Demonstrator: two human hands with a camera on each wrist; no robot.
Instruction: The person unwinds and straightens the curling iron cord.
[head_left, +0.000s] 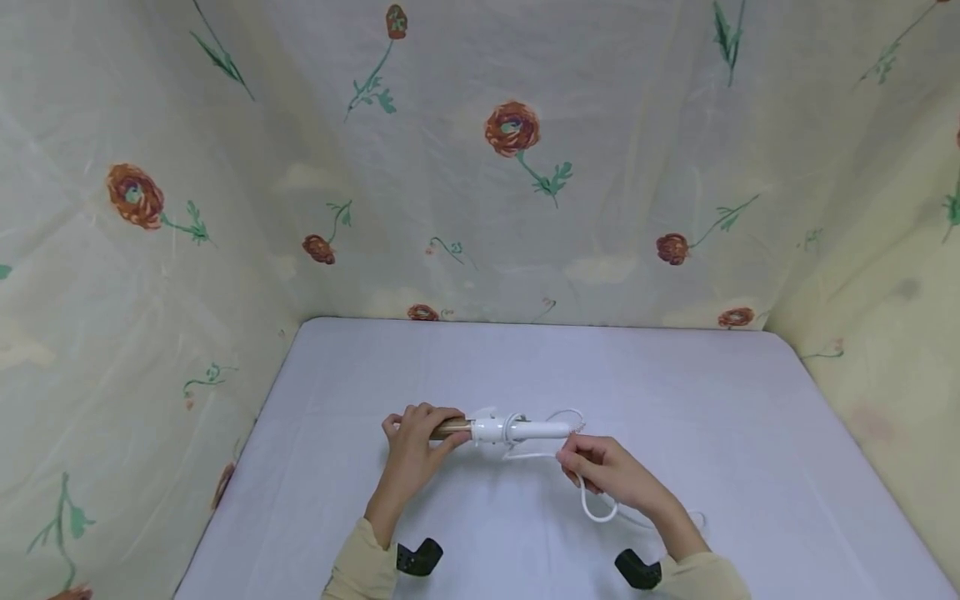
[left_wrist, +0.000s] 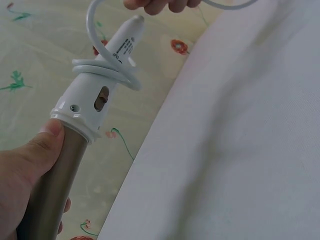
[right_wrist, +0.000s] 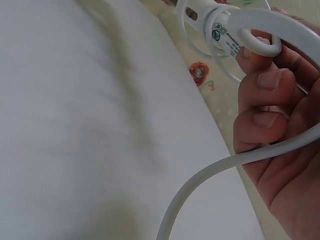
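Observation:
A curling iron [head_left: 510, 429] with a gold barrel [left_wrist: 57, 185] and a white handle [left_wrist: 102, 85] is held level above the table. My left hand [head_left: 420, 437] grips the gold barrel, thumb against the white collar. A white power cord [head_left: 592, 500] is looped twice round the handle [right_wrist: 215, 25]. My right hand [head_left: 600, 467] holds the cord [right_wrist: 240, 160] in its curled fingers close to the handle's tail end. The cord hangs down in a loop towards my right wrist.
The table [head_left: 712, 417] is covered with a pale lilac cloth. Cream fabric with red flowers [head_left: 512, 129] walls it in at the back and both sides. Two black wrist camera mounts [head_left: 420, 557] show at the near edge.

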